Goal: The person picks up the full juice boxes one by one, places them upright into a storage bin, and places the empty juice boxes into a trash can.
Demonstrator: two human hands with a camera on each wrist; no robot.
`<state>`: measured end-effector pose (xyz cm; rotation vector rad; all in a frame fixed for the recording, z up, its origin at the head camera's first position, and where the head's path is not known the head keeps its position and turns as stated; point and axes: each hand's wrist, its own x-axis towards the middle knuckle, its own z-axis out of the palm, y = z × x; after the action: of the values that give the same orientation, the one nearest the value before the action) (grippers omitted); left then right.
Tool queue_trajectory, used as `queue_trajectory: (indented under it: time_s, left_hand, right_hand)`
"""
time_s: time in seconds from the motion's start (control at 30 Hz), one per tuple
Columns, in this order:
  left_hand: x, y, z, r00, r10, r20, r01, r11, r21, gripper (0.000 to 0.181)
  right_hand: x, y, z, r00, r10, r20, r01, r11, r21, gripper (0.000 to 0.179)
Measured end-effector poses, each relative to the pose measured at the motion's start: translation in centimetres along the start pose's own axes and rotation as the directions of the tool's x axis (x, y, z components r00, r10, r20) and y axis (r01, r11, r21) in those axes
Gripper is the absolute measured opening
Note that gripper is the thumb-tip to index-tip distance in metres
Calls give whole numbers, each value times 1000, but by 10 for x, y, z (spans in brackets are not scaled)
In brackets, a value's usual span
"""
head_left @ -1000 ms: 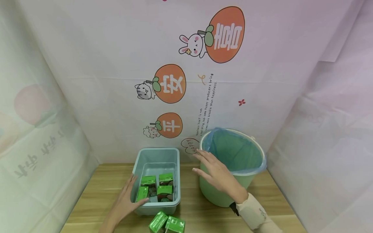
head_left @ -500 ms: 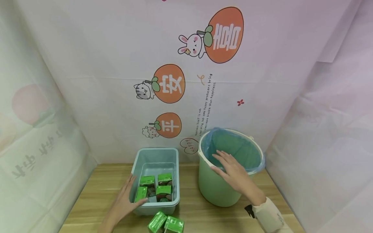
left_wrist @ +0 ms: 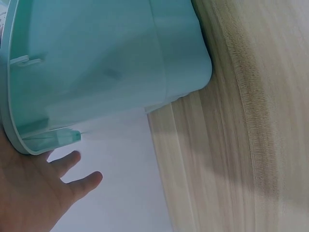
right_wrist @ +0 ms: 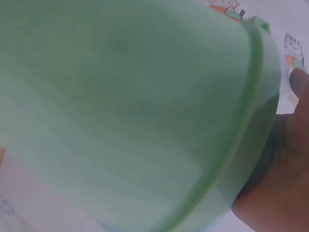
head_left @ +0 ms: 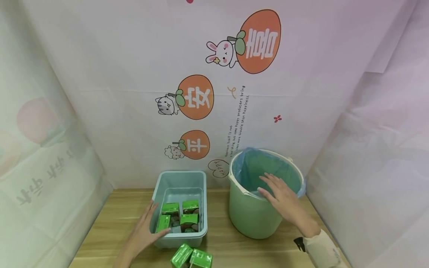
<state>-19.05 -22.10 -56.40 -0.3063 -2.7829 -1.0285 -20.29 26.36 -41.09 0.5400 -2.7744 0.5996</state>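
A pale blue plastic basin (head_left: 181,235) holds several green-topped boxes (head_left: 189,219). My left hand (head_left: 142,232) rests at the basin's near left corner, its thumb over the front rim and its fingers along the left side. In the left wrist view, fingers of the left hand (left_wrist: 34,188) stretch out below the rim. My right hand (head_left: 283,197) reaches over the near rim of a light green bucket (head_left: 253,216) lined with a blue plastic bag (head_left: 248,167). Its fingers are extended and hold nothing visible. The right wrist view shows the bucket's outer wall (right_wrist: 120,96) and part of the hand (right_wrist: 280,179).
Two more green boxes (head_left: 201,257) lie on the wooden table (head_left: 100,223) in front of the basin. Printed white cloth (head_left: 134,123) surrounds the table at the back and both sides. A strip of table separates basin and bucket.
My right hand has moved right, from the bucket's left side to above its opening and near rim. The left hand, basin and boxes have stayed put.
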Motion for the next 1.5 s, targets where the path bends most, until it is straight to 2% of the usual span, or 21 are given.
queue_trajectory:
  time_s: [0.2, 0.57, 0.9, 1.1, 1.3, 1.5]
  left_hand:
    - [0, 1, 1, 1000, -4, 5, 4, 1000, 10, 112]
    - [0, 2, 1, 1000, 6, -14, -6, 1000, 23, 112]
    - [4, 4, -1, 999, 34, -26, -33, 999, 31, 109]
    - [3, 4, -2, 1000, 25, -3, -25, 999, 27, 109]
    - [1, 3, -4, 999, 37, -27, -35, 997, 70, 109]
    - [-1, 4, -3, 998, 55, -35, -52, 995, 85, 109]
  right_hand:
    - [-6, 15, -7, 999, 35, -24, -35, 999, -5, 59]
    - [-9, 39, -18, 997, 81, -7, -81, 995, -51, 65]
    - [-12, 66, -27, 993, 116, -25, -118, 992, -55, 72]
    - [-16, 69, -30, 987, 159, 5, -159, 986, -51, 72]
    - [-15, 68, -28, 974, 218, 64, -217, 976, -17, 75]
    - [-15, 68, -29, 963, 254, 88, -254, 967, -12, 79]
